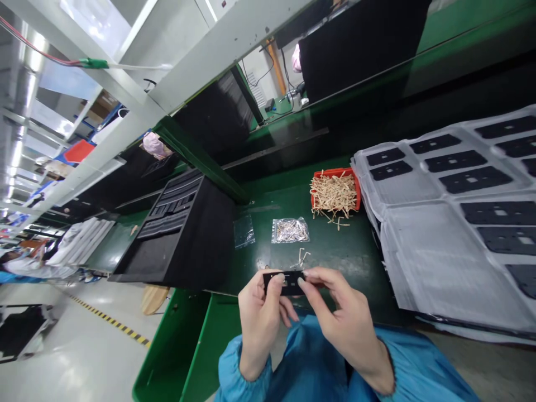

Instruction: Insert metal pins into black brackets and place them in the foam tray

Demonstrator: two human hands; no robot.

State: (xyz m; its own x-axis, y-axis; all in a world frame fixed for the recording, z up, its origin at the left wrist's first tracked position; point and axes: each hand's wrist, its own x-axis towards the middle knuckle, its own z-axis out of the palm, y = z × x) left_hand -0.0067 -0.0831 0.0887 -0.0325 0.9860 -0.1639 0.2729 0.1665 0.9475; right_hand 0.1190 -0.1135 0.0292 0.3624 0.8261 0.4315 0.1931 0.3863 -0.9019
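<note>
A small flat black plate with cut-outs is held between my two hands, just over the near edge of the green bench. My left hand grips its left end, thumb on the face and fingers behind. At the right end, my right hand pinches the plate with thumb and forefinger; whether a small part is also in that pinch I cannot make out. Beyond the plate lie a few loose pale strips. Farther off is a clear zip bag of small metal parts.
A red bin heaped with pale strips stands behind. White padded sheeting with rows of black plates covers the right side. To the left are a flat clear bag, a black compartment rack and a green crate below.
</note>
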